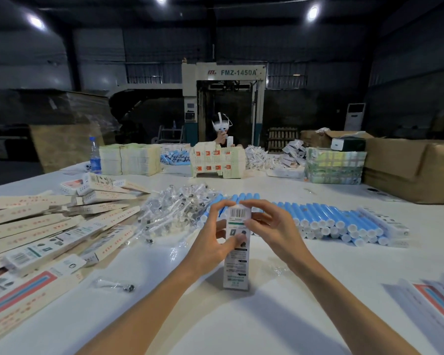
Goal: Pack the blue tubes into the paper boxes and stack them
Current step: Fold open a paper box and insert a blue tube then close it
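A white paper box (236,265) with a barcode stands upright on the white table (241,324) in front of me. My left hand (210,242) grips its left side, thumb across the printed face. My right hand (269,226) pinches the box's top end by the barcode flap. Behind the hands lies a long row of blue tubes (331,221) with white caps. Whether a tube is inside the box is hidden.
Packed and flat paper boxes (49,234) pile up on the left. A heap of small clear bags (174,211) lies centre-left, one loose bag (118,285) nearer. Flat leaflets (431,301) sit at the right edge. Cardboard cartons (408,167), box stacks and another person (222,131) are at the far side.
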The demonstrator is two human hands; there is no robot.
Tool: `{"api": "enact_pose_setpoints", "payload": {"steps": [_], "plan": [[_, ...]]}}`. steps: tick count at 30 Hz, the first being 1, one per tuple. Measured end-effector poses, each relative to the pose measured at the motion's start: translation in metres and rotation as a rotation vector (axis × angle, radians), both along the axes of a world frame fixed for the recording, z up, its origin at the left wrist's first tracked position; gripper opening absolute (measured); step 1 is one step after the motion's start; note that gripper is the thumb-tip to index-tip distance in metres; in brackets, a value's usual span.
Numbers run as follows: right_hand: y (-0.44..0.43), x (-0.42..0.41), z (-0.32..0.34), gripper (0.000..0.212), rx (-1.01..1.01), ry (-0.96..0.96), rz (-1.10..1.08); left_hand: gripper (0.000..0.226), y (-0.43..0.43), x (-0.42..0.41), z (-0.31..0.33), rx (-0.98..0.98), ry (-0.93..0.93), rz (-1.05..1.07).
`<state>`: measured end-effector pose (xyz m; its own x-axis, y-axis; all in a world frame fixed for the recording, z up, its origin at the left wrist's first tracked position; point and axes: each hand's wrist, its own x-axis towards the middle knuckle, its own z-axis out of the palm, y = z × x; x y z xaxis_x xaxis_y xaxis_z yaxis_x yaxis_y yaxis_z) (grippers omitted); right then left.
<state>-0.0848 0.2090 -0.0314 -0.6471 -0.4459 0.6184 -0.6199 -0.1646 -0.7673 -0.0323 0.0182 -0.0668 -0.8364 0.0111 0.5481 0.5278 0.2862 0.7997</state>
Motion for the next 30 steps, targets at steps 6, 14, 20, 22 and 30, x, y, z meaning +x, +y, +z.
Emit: {"api": "enact_pose_setpoints", "payload": {"steps": [6,14,20,22,30], "plan": [[0.001,-0.002,0.004,0.032,0.056,0.055,-0.079,0.069,0.002,-0.001,0.007,-0.021,-0.014,0.020],[-0.002,-0.007,0.004,0.031,0.048,0.007,-0.145,0.060,0.007,0.002,0.017,-0.108,-0.055,0.092],[-0.003,0.008,-0.006,0.051,0.005,-0.178,-0.011,0.065,0.013,0.005,0.017,0.116,-0.152,-0.017],[0.002,0.012,-0.003,0.056,-0.022,-0.334,0.007,0.066,0.021,0.003,0.013,0.290,-0.159,-0.051],[0.049,0.033,-0.012,0.042,0.065,-0.571,0.216,0.069,0.050,-0.003,0.017,0.291,-0.156,-0.114]]}}
